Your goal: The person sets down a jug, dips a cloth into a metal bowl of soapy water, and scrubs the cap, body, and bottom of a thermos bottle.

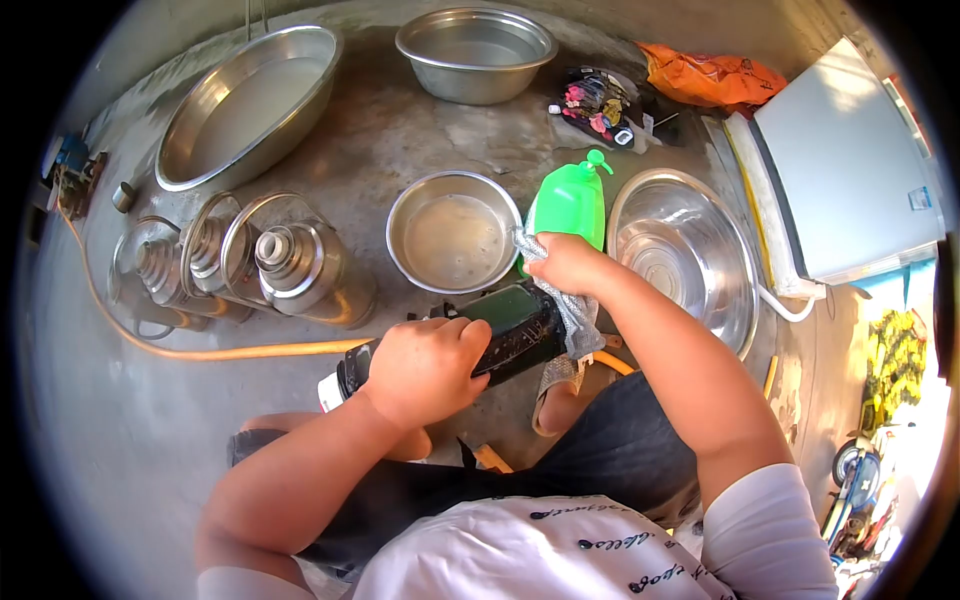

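Note:
A dark green and black thermos flask (522, 325) is held tilted above my lap, its white end (330, 392) pointing to the lower left. My left hand (428, 368) wraps round its middle with closed fingers. At the flask's upper right end, my right hand (565, 264) is closed on a wet-looking grey cloth (577, 318), which hangs down against the flask. Just beyond the hands stands a steel basin (398, 262) of cloudy water. A bright green pump bottle (568, 205) stands right behind my right hand, which partly hides it.
Several steel thermos flasks (318, 275) with handles stand at left. Larger basins (320, 110) (478, 80) sit at the back, another basin (690, 240) at right. A yellow hose (250, 352) crosses the floor. A white appliance (845, 160) and orange bag (710, 75) are at right.

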The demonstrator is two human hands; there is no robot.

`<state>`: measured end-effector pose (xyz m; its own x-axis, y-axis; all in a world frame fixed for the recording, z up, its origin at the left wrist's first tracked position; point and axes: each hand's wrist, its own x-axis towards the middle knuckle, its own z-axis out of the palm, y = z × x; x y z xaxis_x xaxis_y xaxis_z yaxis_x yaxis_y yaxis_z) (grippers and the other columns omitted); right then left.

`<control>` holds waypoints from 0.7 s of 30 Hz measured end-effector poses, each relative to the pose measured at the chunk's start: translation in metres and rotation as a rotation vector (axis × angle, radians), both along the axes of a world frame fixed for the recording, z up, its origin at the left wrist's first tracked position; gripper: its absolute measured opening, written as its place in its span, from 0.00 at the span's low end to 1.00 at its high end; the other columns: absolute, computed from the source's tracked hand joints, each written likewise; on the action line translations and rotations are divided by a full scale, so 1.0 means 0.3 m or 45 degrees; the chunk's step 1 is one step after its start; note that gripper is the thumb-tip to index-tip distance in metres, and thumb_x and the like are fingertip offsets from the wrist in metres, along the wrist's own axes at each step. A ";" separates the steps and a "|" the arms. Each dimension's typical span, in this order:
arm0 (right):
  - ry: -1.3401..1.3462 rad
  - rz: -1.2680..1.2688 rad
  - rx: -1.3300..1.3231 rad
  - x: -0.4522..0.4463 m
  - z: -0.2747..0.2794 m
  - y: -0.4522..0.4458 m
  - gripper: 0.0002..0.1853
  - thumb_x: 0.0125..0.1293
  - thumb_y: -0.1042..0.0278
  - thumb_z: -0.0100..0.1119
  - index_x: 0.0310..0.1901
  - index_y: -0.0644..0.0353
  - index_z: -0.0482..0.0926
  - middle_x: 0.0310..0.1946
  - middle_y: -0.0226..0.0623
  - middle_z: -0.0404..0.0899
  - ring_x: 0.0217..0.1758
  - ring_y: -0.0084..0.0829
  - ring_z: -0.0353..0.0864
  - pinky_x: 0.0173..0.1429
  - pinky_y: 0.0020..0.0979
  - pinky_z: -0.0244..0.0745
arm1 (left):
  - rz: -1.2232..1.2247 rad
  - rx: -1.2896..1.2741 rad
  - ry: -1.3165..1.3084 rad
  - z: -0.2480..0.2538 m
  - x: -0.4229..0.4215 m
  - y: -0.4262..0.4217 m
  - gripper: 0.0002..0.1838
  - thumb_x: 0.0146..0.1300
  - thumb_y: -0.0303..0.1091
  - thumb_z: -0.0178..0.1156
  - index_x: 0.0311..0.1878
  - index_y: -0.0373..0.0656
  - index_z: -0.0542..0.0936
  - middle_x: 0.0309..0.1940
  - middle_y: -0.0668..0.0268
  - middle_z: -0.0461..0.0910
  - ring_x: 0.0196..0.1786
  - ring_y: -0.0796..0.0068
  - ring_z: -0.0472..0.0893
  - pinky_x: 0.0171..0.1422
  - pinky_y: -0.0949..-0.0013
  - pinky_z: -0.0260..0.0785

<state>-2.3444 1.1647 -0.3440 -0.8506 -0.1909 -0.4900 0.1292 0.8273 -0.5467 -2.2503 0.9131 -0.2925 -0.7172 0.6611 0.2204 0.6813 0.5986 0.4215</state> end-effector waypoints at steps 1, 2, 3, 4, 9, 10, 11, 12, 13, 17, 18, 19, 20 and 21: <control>0.010 0.067 0.251 0.007 0.009 -0.008 0.28 0.65 0.57 0.64 0.60 0.69 0.75 0.53 0.56 0.81 0.56 0.47 0.81 0.61 0.38 0.73 | -0.013 -0.017 0.000 -0.003 -0.001 0.004 0.19 0.40 0.36 0.73 0.35 0.45 0.75 0.25 0.63 0.78 0.29 0.57 0.81 0.32 0.57 0.73; 0.055 0.109 0.234 0.012 -0.016 -0.001 0.29 0.65 0.55 0.64 0.61 0.69 0.75 0.54 0.58 0.80 0.57 0.49 0.80 0.62 0.39 0.73 | -0.025 -0.018 0.000 -0.001 -0.002 0.003 0.19 0.40 0.36 0.73 0.35 0.45 0.75 0.25 0.63 0.78 0.29 0.57 0.81 0.32 0.57 0.73; 0.052 0.101 0.233 0.017 -0.015 0.011 0.29 0.65 0.55 0.64 0.61 0.69 0.75 0.54 0.58 0.80 0.57 0.49 0.80 0.62 0.39 0.73 | -0.011 -0.018 -0.003 0.003 -0.002 0.000 0.20 0.39 0.35 0.73 0.35 0.44 0.75 0.26 0.63 0.78 0.29 0.57 0.81 0.32 0.57 0.73; 0.012 0.022 0.166 0.019 0.017 0.012 0.28 0.66 0.55 0.63 0.60 0.69 0.75 0.54 0.58 0.80 0.58 0.50 0.80 0.62 0.39 0.73 | 0.008 -0.016 -0.003 0.003 -0.003 -0.004 0.20 0.39 0.35 0.73 0.35 0.44 0.75 0.26 0.63 0.78 0.29 0.57 0.81 0.32 0.58 0.73; 0.173 -0.427 -0.155 -0.062 -0.003 0.120 0.21 0.70 0.55 0.60 0.51 0.67 0.78 0.46 0.49 0.83 0.46 0.43 0.83 0.54 0.37 0.76 | -0.026 0.043 0.152 0.012 -0.046 -0.009 0.20 0.35 0.32 0.73 0.33 0.44 0.74 0.26 0.64 0.78 0.31 0.58 0.80 0.35 0.57 0.73; 0.173 -0.427 -0.156 -0.057 0.019 0.123 0.21 0.70 0.55 0.60 0.51 0.67 0.78 0.46 0.49 0.83 0.46 0.43 0.83 0.54 0.37 0.76 | 0.008 0.066 0.165 0.013 -0.049 -0.011 0.20 0.35 0.32 0.73 0.32 0.44 0.74 0.26 0.63 0.78 0.31 0.57 0.80 0.35 0.57 0.73; 0.176 -0.654 -0.611 -0.051 0.059 0.122 0.18 0.72 0.56 0.58 0.51 0.65 0.77 0.43 0.43 0.82 0.42 0.37 0.83 0.50 0.36 0.77 | 0.035 0.090 0.185 0.016 -0.059 -0.012 0.19 0.35 0.32 0.73 0.31 0.44 0.74 0.26 0.63 0.78 0.31 0.57 0.80 0.35 0.57 0.73; 0.168 -0.864 -1.071 -0.047 0.093 0.116 0.16 0.74 0.57 0.57 0.51 0.63 0.76 0.40 0.36 0.82 0.38 0.31 0.82 0.46 0.34 0.77 | 0.057 0.109 0.182 0.020 -0.062 -0.013 0.18 0.35 0.31 0.73 0.30 0.43 0.74 0.26 0.63 0.77 0.32 0.57 0.80 0.35 0.57 0.73; 0.169 -0.864 -1.071 -0.042 0.121 0.105 0.16 0.74 0.57 0.57 0.51 0.63 0.76 0.40 0.36 0.82 0.38 0.31 0.82 0.46 0.34 0.77 | 0.057 0.109 0.182 0.023 -0.065 -0.012 0.18 0.35 0.31 0.73 0.30 0.43 0.74 0.26 0.63 0.77 0.32 0.57 0.80 0.35 0.57 0.73; 0.545 -1.137 -1.421 -0.043 0.140 0.064 0.15 0.76 0.58 0.56 0.53 0.61 0.73 0.40 0.30 0.78 0.39 0.23 0.78 0.41 0.31 0.77 | 0.088 0.076 0.185 0.013 -0.065 -0.023 0.20 0.37 0.32 0.73 0.32 0.45 0.74 0.27 0.65 0.78 0.32 0.59 0.81 0.36 0.58 0.73; 0.554 -1.061 -1.490 -0.037 0.136 0.058 0.17 0.76 0.57 0.56 0.56 0.61 0.72 0.43 0.32 0.78 0.43 0.24 0.78 0.46 0.31 0.77 | 0.066 0.058 0.212 0.008 -0.064 -0.026 0.21 0.37 0.34 0.74 0.34 0.46 0.73 0.27 0.67 0.78 0.32 0.62 0.81 0.36 0.60 0.74; 0.569 -0.986 -1.556 -0.021 0.157 0.035 0.19 0.76 0.56 0.56 0.58 0.61 0.72 0.47 0.34 0.78 0.47 0.25 0.78 0.50 0.30 0.76 | 0.066 0.058 0.212 0.005 -0.065 -0.024 0.21 0.37 0.34 0.74 0.34 0.46 0.73 0.27 0.67 0.78 0.32 0.62 0.81 0.36 0.60 0.74; 0.603 -0.695 -1.095 0.039 0.192 -0.029 0.23 0.76 0.56 0.55 0.65 0.60 0.70 0.55 0.37 0.76 0.56 0.27 0.76 0.62 0.29 0.71 | 0.078 0.060 0.166 0.003 -0.061 -0.027 0.20 0.37 0.32 0.73 0.34 0.45 0.74 0.27 0.65 0.78 0.32 0.59 0.81 0.36 0.58 0.74; 0.292 -0.198 -0.886 0.054 0.225 0.003 0.25 0.76 0.56 0.55 0.69 0.57 0.70 0.68 0.38 0.70 0.75 0.30 0.62 0.77 0.34 0.54 | 0.086 0.065 0.121 0.001 -0.060 -0.029 0.18 0.37 0.31 0.72 0.33 0.43 0.76 0.28 0.63 0.79 0.32 0.56 0.80 0.36 0.57 0.74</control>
